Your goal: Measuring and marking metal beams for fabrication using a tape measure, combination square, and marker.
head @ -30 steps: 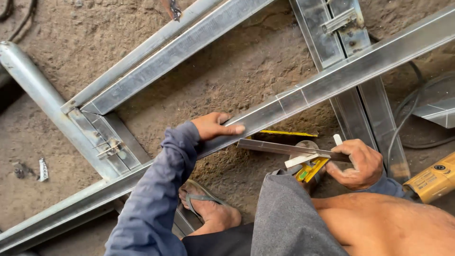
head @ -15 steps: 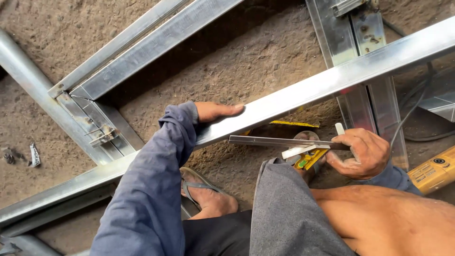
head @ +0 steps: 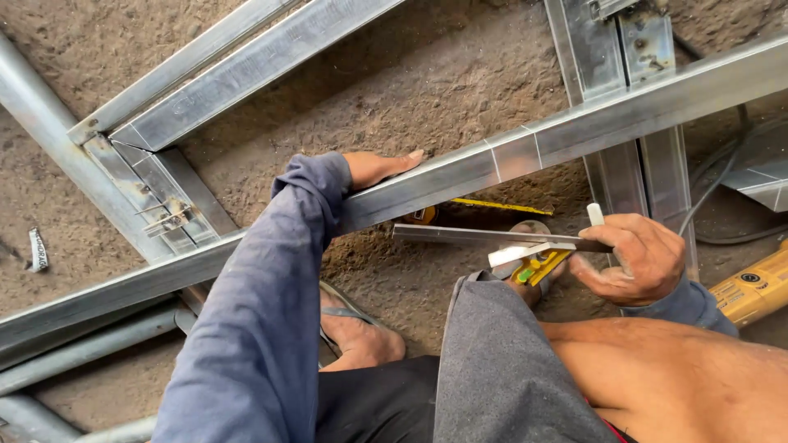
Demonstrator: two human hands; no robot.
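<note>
Where the long steel channel (head: 525, 152) crosses the dirt floor (head: 460, 74) on a slant, pressing down on its top face with the left hand (head: 379, 166): palm flat, fingers straight and together, curled round nothing. Pinching with the right hand (head: 636, 258), just below that channel: grip closed on a yellow-handled square (head: 538, 267), its thin steel blade (head: 460, 235) reaching left, near the channel's lower edge but seemingly not touching it. Also poking up out of the same fist, a white marker stub (head: 596, 215). Nearby: yellow tape (head: 501, 206) lying under the channel, yellow power tool (head: 751, 291) at far right, sandalled foot (head: 357, 328) by the knee.

Likely to go wrong: blade drifting out of true, being carried at one end only, far from its tip. Could sag or twist, giving a crooked line. Could also slip free, with marker and square crowded into one grip. Might shift too, the channel, should pressure from the flat palm ease, resting as it seems to on other loose sections. Worth minding as well: raw metal edges against bare skin.
</note>
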